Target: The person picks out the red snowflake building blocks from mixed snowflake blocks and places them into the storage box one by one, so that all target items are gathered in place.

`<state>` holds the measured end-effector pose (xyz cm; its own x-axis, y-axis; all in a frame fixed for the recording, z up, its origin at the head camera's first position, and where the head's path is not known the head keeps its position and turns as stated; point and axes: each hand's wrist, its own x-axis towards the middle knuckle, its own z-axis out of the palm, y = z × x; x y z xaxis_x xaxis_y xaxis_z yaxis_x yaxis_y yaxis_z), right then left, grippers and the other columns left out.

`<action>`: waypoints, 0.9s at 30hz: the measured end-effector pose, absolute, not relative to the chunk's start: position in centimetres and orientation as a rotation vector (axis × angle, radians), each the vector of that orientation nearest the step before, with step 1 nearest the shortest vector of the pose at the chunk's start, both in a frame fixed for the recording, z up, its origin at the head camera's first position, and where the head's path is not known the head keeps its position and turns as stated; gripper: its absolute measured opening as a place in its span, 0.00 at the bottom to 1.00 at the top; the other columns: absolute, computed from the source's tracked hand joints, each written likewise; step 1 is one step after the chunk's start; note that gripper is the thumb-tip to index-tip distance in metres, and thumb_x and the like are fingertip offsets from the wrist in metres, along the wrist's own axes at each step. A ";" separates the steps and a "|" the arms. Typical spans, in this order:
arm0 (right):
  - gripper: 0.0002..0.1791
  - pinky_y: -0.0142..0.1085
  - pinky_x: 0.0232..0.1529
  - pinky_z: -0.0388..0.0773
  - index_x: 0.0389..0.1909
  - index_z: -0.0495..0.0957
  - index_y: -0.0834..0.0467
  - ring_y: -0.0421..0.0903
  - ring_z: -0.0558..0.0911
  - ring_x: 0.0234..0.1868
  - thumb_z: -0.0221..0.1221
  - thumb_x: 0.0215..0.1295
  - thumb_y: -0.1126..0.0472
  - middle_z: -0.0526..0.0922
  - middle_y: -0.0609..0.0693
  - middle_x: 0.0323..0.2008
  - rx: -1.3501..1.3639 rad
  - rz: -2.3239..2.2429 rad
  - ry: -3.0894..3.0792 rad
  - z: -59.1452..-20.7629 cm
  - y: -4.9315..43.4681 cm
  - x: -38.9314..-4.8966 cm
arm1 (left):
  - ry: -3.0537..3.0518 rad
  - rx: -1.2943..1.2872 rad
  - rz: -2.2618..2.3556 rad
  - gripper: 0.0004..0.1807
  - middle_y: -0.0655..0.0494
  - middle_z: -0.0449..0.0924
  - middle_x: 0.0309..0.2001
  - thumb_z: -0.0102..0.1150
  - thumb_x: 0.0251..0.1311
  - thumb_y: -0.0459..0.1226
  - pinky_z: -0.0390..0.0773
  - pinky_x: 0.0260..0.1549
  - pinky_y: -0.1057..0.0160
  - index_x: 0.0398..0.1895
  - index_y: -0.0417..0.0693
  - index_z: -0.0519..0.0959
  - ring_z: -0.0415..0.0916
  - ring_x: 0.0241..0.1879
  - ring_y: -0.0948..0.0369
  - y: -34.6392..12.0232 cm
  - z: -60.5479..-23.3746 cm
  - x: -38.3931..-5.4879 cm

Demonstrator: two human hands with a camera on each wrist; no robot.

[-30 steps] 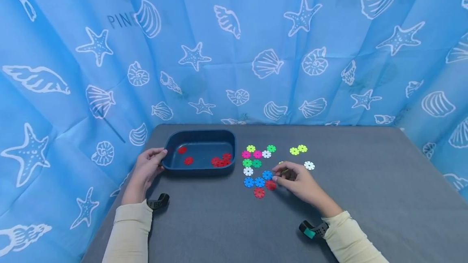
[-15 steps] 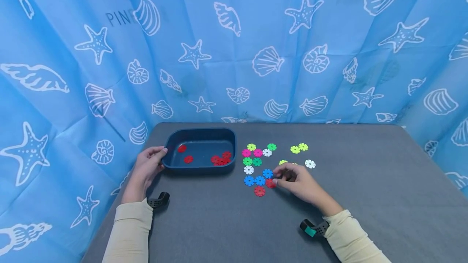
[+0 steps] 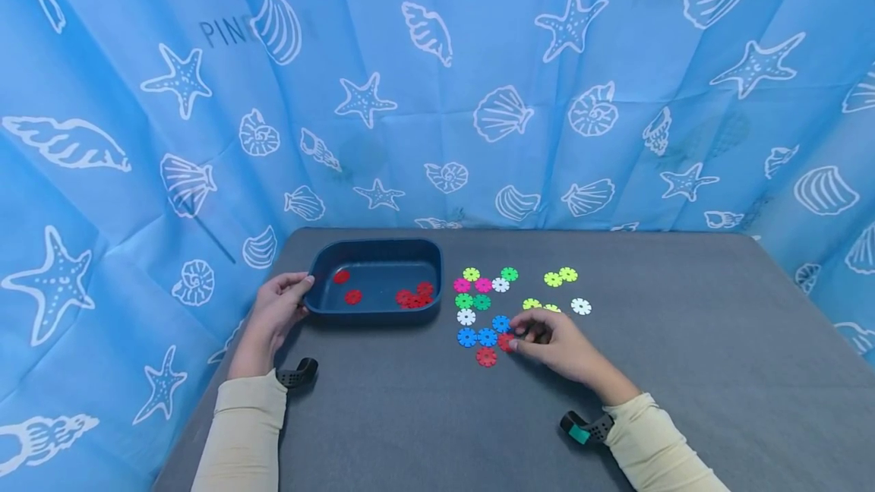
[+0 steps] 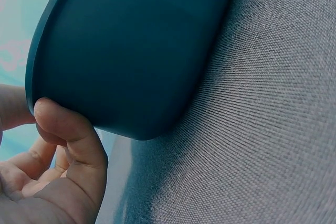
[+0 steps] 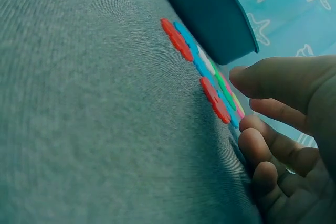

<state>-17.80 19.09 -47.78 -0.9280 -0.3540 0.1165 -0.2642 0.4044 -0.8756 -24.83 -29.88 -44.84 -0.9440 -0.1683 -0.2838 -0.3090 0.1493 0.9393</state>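
Note:
My left hand [image 3: 279, 315] pinches the left end of a dark blue rectangular tub [image 3: 372, 319] at its rim. The left wrist view shows the thumb pressed on the tub's outer wall [image 4: 126, 56]. Several red notched plastic discs [image 3: 352, 297] lie inside the tub. My right hand [image 3: 557, 342] hovers low over the table, its fingers loosely bent and the thumb apart from them. Nothing shows between them in the right wrist view. Nearest to its thumb is a red disc [image 5: 215, 100], flat on the cloth. Another red disc [image 3: 486, 357] and several blue discs [image 3: 467, 337] lie beside it.
White [image 3: 466, 316], green [image 3: 464, 301], pink [image 3: 462, 285] and yellow discs [image 3: 471, 274] lie right of the tub. More yellow discs [image 3: 553, 279] and a white one [image 3: 581, 306] lie farther right. A grey cloth [image 3: 383, 416] covers the table; a blue shell-print curtain [image 3: 437, 97] hangs behind.
The right thumb has lowered slightly away from the forefinger, beside the red disc. The left hand and the tub have stayed in place; the head view has shifted a little.

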 end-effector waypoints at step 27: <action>0.12 0.32 0.38 0.77 0.47 0.88 0.57 0.43 0.77 0.37 0.74 0.64 0.62 0.82 0.50 0.39 -0.580 -1.423 2.696 -48.1 18.5 -17.6 | 2.302 -0.489 1.910 0.30 0.55 0.75 0.50 0.60 0.76 0.54 0.82 0.40 0.70 0.72 0.47 0.73 0.74 0.41 0.63 -29.9 -44.7 -24.8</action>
